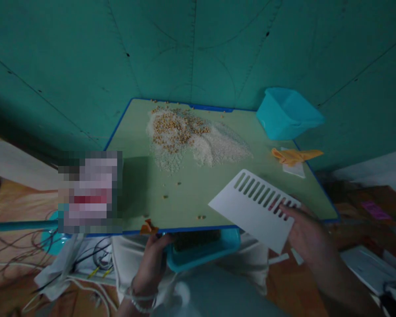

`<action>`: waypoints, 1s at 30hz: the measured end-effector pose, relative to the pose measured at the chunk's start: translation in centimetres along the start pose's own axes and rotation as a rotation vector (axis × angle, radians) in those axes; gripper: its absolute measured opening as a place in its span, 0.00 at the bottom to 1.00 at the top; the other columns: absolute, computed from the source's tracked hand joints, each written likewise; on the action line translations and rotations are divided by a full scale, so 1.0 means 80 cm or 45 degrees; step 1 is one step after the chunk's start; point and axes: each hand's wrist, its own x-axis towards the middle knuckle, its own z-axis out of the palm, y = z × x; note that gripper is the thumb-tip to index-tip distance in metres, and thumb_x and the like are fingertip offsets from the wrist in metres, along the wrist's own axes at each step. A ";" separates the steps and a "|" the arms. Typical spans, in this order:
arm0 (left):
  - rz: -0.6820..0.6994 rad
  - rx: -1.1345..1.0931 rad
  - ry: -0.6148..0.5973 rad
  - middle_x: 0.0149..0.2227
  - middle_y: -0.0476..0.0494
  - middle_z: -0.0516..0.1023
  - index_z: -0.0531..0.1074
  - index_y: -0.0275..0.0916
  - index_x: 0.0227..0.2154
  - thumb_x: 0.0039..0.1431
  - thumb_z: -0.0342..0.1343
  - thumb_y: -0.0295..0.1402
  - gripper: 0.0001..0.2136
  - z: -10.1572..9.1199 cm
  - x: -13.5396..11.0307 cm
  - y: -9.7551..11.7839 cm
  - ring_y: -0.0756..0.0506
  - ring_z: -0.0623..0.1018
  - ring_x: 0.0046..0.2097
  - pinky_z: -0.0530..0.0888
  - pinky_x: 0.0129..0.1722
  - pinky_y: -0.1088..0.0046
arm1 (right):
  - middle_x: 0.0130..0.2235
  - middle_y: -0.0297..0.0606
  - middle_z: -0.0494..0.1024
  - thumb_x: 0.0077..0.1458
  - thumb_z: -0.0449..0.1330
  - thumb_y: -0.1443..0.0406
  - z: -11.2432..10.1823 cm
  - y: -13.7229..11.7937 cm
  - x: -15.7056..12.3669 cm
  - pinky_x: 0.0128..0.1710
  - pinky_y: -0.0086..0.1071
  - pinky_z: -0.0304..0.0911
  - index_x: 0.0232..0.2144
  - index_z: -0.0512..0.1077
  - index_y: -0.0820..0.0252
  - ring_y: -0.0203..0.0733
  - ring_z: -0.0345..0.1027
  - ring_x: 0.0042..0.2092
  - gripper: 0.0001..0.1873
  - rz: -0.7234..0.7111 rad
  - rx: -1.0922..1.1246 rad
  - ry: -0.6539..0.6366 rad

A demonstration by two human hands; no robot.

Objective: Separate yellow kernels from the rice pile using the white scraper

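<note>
My right hand (305,233) grips the right side of a flat white slotted sheet (251,211), with fingers over its row of slots; the sheet is tilted above the table's front right. My left hand (152,259) holds the left end of a teal tub (201,259) just below the table's front edge. Something dark lies inside that tub, too dim to make out. On the pale green table (132,132), a heap of white rice-like grains (222,147) spreads across the back middle. Round yellow-brown beans (171,127) cover its left part. A few loose beans (201,217) lie near the front.
A second teal tub (284,116) stands at the table's back right corner. Near it an orange cloth-like piece (295,155) lies on white paper. At the left edge is a blurred-out object (92,193). Cables (23,237) tangle on the floor at left. A green wall rises behind.
</note>
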 end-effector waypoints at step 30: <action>0.003 -0.054 -0.011 0.16 0.53 0.78 0.75 0.39 0.26 0.35 0.57 0.22 0.11 -0.023 -0.021 0.024 0.46 0.78 0.24 0.70 0.19 0.77 | 0.27 0.31 0.75 0.37 0.64 0.68 0.103 -0.020 0.051 0.38 0.36 0.58 0.26 0.69 0.57 0.40 0.68 0.32 0.09 -0.122 -0.075 -0.410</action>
